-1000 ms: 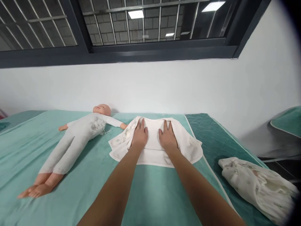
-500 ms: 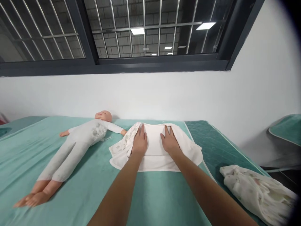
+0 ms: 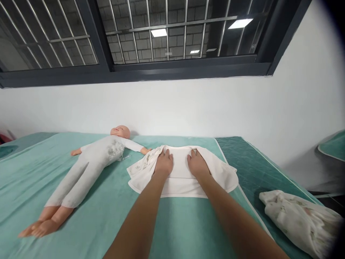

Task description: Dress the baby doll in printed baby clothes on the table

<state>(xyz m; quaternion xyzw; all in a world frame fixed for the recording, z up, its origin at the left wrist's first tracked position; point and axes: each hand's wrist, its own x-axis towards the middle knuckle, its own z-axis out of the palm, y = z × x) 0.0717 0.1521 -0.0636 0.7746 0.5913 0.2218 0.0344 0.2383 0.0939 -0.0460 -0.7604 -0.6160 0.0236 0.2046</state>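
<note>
A white baby shirt (image 3: 178,187) lies spread on the green bed cover, its plain inner side up and a printed flap folded over at the left. My left hand (image 3: 164,164) is on the shirt's left part, fingers bent into the cloth near the top edge. On the other side, my right hand (image 3: 198,164) curls its fingers into the cloth in the same way. Both fingertips are partly hidden by the folds. A baby doll (image 3: 91,154) in a white bodysuit lies on its back to the left, one hand touching or close to the shirt's upper left edge.
A crumpled white printed cloth (image 3: 299,219) lies at the right on a darker green part of the cover (image 3: 242,158). Behind the bed rises a white wall (image 3: 172,108) below a barred window (image 3: 172,39). Another green padded edge (image 3: 334,145) juts in at far right.
My fingers were stretched out and spread on the shirt; now they are bent into it. The shirt's top edge has come slightly towards me. The view has shifted a little.
</note>
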